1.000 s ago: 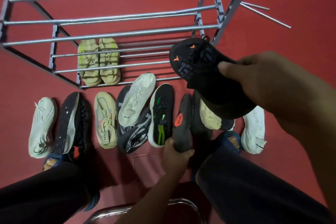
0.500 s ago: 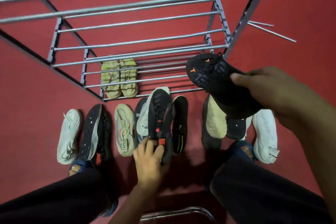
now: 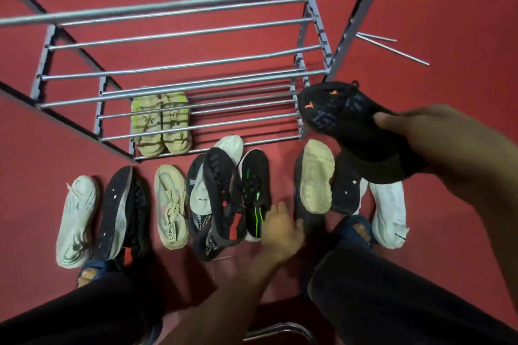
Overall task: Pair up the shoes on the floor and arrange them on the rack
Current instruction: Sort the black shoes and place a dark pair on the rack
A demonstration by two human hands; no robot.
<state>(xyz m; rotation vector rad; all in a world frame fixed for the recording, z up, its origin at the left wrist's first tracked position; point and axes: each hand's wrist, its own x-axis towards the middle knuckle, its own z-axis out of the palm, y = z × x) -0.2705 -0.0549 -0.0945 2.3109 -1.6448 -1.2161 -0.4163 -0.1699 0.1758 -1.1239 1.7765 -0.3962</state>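
- A black shoe with orange marks (image 3: 344, 117) is held up in the right hand (image 3: 437, 148), fingers curled round its heel, just beside the rack (image 3: 179, 64); if the heel grip is slack, it could be dropped onto the shoes below.
- The left hand (image 3: 280, 228), blurred, fingers loosely spread and holding nothing, hovers by the black shoe with green stripes (image 3: 256, 193) on the floor (image 3: 448, 22); a wrong mate could be picked.
- The dark shoe with red patches (image 3: 224, 196) lies across others and could be toppled.

Black shoe (image 3: 347, 117) aloft beside rack (image 3: 179, 36)
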